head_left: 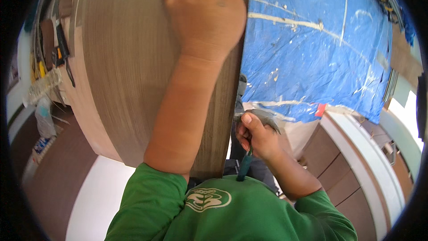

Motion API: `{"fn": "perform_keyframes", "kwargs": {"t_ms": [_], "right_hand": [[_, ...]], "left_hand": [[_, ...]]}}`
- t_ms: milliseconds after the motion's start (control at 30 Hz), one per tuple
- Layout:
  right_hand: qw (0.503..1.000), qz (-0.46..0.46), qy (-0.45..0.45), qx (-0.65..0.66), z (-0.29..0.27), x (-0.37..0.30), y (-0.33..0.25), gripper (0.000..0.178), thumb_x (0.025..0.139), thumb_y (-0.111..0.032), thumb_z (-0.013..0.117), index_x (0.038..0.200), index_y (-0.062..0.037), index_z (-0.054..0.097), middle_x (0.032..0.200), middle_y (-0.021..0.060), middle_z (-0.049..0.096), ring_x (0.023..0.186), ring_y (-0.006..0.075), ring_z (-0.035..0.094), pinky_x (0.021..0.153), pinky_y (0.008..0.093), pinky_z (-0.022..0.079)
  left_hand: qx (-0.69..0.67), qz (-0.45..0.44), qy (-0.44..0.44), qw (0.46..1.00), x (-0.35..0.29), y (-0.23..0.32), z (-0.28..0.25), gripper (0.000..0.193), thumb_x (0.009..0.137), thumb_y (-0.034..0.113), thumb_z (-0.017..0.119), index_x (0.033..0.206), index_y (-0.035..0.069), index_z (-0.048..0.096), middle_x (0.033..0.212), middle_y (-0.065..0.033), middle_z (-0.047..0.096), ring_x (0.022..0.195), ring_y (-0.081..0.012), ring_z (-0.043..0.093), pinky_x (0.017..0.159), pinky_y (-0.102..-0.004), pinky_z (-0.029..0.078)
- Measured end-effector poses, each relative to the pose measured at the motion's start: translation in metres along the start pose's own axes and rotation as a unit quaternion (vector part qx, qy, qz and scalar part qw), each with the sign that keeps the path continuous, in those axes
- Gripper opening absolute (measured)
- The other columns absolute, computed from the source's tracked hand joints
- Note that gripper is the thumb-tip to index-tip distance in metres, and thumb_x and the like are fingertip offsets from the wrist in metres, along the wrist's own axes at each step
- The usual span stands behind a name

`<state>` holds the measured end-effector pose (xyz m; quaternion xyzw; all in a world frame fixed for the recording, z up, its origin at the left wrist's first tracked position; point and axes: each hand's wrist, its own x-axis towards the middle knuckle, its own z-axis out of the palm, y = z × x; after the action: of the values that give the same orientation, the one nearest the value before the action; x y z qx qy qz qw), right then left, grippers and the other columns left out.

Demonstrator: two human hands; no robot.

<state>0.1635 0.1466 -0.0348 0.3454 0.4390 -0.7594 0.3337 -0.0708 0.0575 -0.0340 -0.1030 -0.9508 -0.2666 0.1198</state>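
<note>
- Fingers of the right hand: curled closed around a green-handled tool, thumb uppermost.
- Fingers of the left hand: little finger extended and set apart; the rest are cut off by the upper border, so their spread and any hold cannot be told.
- Wood-grain panel: beneath the left hand, its near end at the person's waist; long axis directed away from the body, grain lengthwise; flat, brown, with a dark, straight right edge.
- Left forearm: extended along the panel, back of the hand upward; right elbow bent, the right hand just beside the panel's edge.
- Tool: handle pointing toward the green shirt; a grey curved piece shows beyond the knuckles, its connection unclear.
- Blue tarpaulin: right of the panel, wrinkled, pale-streaked and speckled.
- Pale board: along the panel's left side.
</note>
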Motion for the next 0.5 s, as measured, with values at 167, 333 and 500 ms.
{"fn": "perform_keyframes", "kwargs": {"t_ms": [167,333,500], "right_hand": [[0.995,-0.092,-0.034,-0.020,-0.028,0.005,0.021,0.045,0.099,-0.051,0.062,0.092,-0.0067,0.059,0.063,0.0016,0.053,0.052,0.0102,0.051,0.049,0.0270,0.040],[0.963,-0.266,-0.034,-0.011,-0.034,0.020,0.037,0.042,0.098,-0.045,0.068,0.091,-0.0046,0.061,0.073,0.0005,0.053,0.059,0.0101,0.050,0.054,0.0271,0.039],[0.977,-0.189,-0.095,0.029,-0.038,0.018,0.035,0.068,0.091,-0.069,0.066,0.087,-0.0015,0.062,0.078,0.0030,0.055,0.060,0.0083,0.051,0.053,0.0257,0.039]], "left_hand": [[-0.087,0.018,0.028,0.996,-0.013,0.005,0.004,0.040,0.102,0.019,0.049,0.133,-0.001,0.064,0.148,-0.0245,0.055,0.143,-0.0389,0.045,0.122,-0.0511,0.024],[-0.228,-0.037,-0.025,0.973,-0.003,-0.016,0.014,0.041,0.100,0.022,0.058,0.135,0.002,0.066,0.153,-0.0178,0.052,0.145,-0.0280,0.045,0.121,-0.0356,0.030],[-0.168,-0.030,-0.024,0.985,-0.007,-0.010,0.011,0.042,0.099,0.021,0.058,0.136,0.002,0.065,0.152,-0.0181,0.053,0.144,-0.0272,0.046,0.120,-0.0363,0.032]]}}
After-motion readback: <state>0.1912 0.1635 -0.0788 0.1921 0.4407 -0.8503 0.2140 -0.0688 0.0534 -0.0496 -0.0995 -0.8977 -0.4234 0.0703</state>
